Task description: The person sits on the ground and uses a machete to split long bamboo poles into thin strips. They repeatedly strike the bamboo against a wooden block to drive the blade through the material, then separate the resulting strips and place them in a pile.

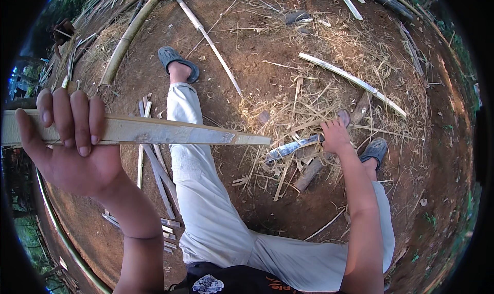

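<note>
Raised at the left, my left hand (85,163) is closed round a long flat bamboo slat (175,132). Its pale, tapered end points right, across my left leg. Low at the right, my right hand (337,137) grips a large knife, its fingers wrapped round the mostly hidden handle. The shiny knife blade (292,148) points left over loose bamboo shavings (288,114), apart from the slat. Below the blade a short round piece of wood (309,174) lies on the ground.
My legs are spread, with clogs (177,62) on my feet. A split bamboo strip (355,80) lies beyond my right hand. At the far left lies a thick bamboo pole (131,37), with a thinner stick (206,34) beside it. Cut slats (157,173) lie left of my left leg.
</note>
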{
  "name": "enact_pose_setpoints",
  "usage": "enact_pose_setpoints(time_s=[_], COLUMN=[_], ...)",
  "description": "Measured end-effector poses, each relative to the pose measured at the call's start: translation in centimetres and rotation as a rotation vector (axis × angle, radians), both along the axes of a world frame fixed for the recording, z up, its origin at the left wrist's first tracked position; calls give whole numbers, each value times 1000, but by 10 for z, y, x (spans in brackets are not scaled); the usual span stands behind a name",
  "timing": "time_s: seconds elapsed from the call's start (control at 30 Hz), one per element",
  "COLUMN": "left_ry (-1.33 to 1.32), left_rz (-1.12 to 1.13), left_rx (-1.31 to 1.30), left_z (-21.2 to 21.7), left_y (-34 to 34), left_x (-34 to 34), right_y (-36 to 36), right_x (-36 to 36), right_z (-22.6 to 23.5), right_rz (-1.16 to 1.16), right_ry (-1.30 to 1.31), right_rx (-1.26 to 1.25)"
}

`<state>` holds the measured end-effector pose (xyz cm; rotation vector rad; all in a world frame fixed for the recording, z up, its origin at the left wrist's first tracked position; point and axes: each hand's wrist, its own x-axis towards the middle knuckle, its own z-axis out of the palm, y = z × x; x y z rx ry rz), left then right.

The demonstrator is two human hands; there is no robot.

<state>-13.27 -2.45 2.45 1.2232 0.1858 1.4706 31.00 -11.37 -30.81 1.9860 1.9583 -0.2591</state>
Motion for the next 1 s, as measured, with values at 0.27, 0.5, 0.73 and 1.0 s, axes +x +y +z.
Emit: enact_pose_setpoints(time_s=[0.27, 0.5, 0.73, 1.0], left_ry=[-40, -134, -114, 33], left_rz=[65, 113, 171, 516], left_rx=[-19, -70, -48, -56], left_z=[-35, -57, -70, -91], left_y=[14, 9, 9, 14], left_x=[15, 9, 33, 84], right_y=[-47, -120, -155, -139], right_x=[29, 42, -83, -232], right_z=[94, 123, 89, 56], right_rz=[-202, -821, -1090, -975], right_ry=[22, 513, 926, 1166], right_rx=[54, 413, 917, 721])
